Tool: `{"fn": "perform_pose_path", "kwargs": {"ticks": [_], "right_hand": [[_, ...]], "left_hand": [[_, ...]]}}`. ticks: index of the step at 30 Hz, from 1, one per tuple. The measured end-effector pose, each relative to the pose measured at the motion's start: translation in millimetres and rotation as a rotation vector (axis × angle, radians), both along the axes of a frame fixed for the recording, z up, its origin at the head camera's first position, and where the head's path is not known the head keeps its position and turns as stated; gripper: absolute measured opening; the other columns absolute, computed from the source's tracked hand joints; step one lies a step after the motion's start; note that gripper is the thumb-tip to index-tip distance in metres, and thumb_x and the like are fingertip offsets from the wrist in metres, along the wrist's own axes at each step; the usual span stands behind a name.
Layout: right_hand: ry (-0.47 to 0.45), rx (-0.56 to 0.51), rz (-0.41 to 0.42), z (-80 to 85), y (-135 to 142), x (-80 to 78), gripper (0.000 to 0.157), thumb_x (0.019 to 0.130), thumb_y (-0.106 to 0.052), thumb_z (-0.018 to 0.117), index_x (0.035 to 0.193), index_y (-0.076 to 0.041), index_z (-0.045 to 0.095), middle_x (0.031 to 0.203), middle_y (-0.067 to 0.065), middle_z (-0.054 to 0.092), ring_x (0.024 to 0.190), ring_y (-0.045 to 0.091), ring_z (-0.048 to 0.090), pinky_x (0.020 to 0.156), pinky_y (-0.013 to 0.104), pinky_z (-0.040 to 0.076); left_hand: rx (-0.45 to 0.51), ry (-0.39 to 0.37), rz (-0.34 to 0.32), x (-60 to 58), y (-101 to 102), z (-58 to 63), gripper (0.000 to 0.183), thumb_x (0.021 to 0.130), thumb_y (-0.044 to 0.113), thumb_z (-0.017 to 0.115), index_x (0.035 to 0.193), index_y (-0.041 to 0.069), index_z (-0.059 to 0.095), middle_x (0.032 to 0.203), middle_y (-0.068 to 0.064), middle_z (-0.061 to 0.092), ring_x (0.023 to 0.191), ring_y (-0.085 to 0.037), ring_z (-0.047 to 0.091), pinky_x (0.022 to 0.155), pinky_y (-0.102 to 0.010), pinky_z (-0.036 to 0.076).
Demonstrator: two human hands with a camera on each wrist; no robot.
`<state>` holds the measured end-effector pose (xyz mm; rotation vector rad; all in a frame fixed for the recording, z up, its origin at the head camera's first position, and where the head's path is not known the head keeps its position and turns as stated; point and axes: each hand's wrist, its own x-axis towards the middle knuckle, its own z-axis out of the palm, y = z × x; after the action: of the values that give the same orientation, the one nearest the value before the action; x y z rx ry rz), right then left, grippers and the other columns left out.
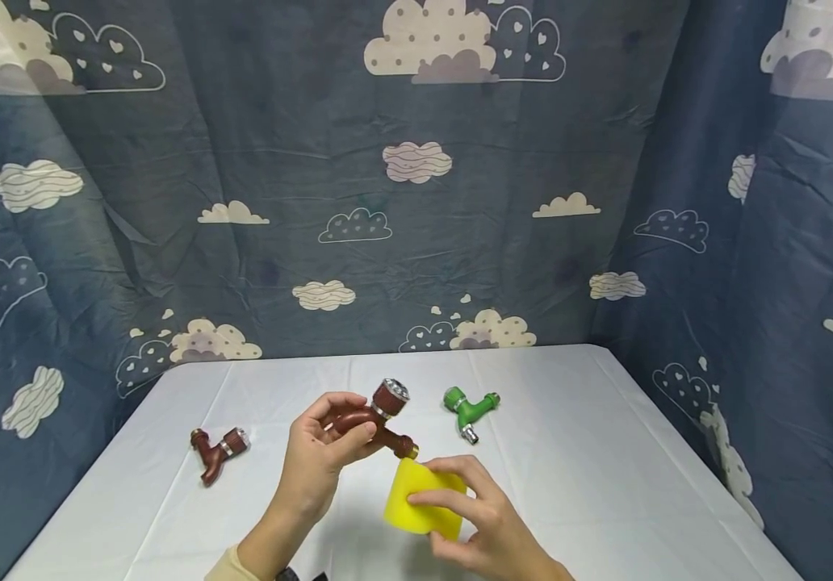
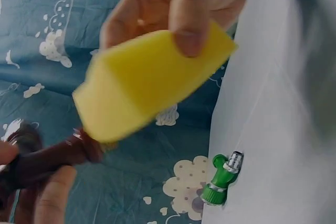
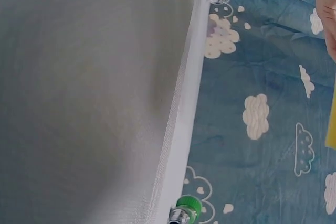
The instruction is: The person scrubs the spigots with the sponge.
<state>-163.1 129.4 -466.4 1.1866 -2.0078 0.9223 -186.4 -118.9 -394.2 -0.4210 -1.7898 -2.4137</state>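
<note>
My left hand [image 1: 318, 456] holds a dark brown tap [image 1: 393, 441] by its body above the table. The tap's round handle, with a silvery cap, points up, and its brass-coloured threaded end faces down to the right. My right hand [image 1: 485, 516] pinches a bent yellow cloth [image 1: 403, 484] between thumb and fingers. The cloth's upper edge is at the tap's threaded end; in the left wrist view the yellow cloth [image 2: 142, 80] is blurred and overlaps that end. Only a yellow edge [image 3: 332, 124] shows in the right wrist view.
On the white table [image 1: 169, 516] a second brown tap [image 1: 213, 456] lies to the left. A green tap [image 1: 470, 411] lies farther back, right of my hands. Part of a black object [image 1: 289, 574] shows at the bottom edge. Cloud-patterned curtains [image 1: 278, 161] surround the table.
</note>
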Motion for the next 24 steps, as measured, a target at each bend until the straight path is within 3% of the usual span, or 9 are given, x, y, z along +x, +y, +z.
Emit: {"fn": "perform_pose_path", "kwargs": {"ticks": [3, 6, 11, 15, 20, 24], "right_hand": [[-0.027, 0.007, -0.008, -0.3, 0, 0.4, 0.066, 0.069, 0.0, 0.09, 0.127, -0.026, 0.075, 0.137, 0.008, 0.062, 0.118, 0.02, 0.06, 0.103, 0.012, 0.055], [-0.051, -0.037, -0.001, -1.3, 0, -0.2, 0.066, 0.069, 0.002, 0.089, 0.128, -0.024, 0.075, 0.137, 0.009, 0.061, 0.118, 0.021, 0.061, 0.105, 0.013, 0.055], [-0.046, -0.205, 0.041, -3.8, 1, -3.9, 0.065, 0.066, 0.008, 0.085, 0.126, -0.017, 0.076, 0.133, 0.014, 0.063, 0.118, 0.02, 0.063, 0.107, 0.015, 0.054], [-0.133, -0.354, 0.093, -2.5, 2, -4.0, 0.062, 0.068, 0.017, 0.08, 0.124, -0.009, 0.074, 0.133, 0.015, 0.062, 0.124, 0.016, 0.061, 0.109, 0.018, 0.055], [-0.268, -0.504, 0.106, 1.8, 3, -2.7, 0.058, 0.073, 0.026, 0.072, 0.125, 0.0, 0.071, 0.137, 0.009, 0.062, 0.129, 0.013, 0.059, 0.116, 0.019, 0.049], [-0.348, -0.567, 0.054, 5.1, 5, -1.2, 0.053, 0.079, 0.026, 0.069, 0.126, 0.003, 0.068, 0.138, 0.006, 0.06, 0.13, 0.012, 0.058, 0.119, 0.018, 0.046]], "left_hand": [[0.029, 0.002, 0.015, 0.0, -3, 3.1, 0.039, 0.097, -0.007, 0.072, 0.133, 0.003, 0.064, 0.114, -0.007, 0.069, 0.098, -0.017, 0.077, 0.09, -0.043, 0.067], [0.002, 0.016, -0.025, 0.1, -5, 4.7, 0.054, 0.098, -0.006, 0.071, 0.149, 0.001, 0.056, 0.119, -0.006, 0.067, 0.102, -0.016, 0.077, 0.092, -0.041, 0.067], [-0.07, 0.031, -0.118, -0.9, -7, 3.9, 0.069, 0.097, -0.005, 0.073, 0.16, 0.006, 0.048, 0.129, -0.006, 0.066, 0.111, -0.016, 0.075, 0.096, -0.037, 0.066], [-0.114, 0.028, -0.183, -1.3, -8, 2.3, 0.078, 0.094, -0.005, 0.077, 0.163, 0.014, 0.045, 0.13, -0.008, 0.064, 0.11, -0.017, 0.074, 0.09, -0.032, 0.067], [-0.161, 0.002, -0.234, -0.5, -2, -2.5, 0.063, 0.094, 0.0, 0.079, 0.151, 0.011, 0.056, 0.12, -0.009, 0.062, 0.099, -0.018, 0.075, 0.08, -0.031, 0.068], [-0.16, -0.001, -0.262, -0.4, 4, -6.2, 0.048, 0.1, 0.005, 0.075, 0.144, 0.005, 0.058, 0.117, -0.008, 0.065, 0.101, -0.019, 0.078, 0.09, -0.038, 0.068]]}}
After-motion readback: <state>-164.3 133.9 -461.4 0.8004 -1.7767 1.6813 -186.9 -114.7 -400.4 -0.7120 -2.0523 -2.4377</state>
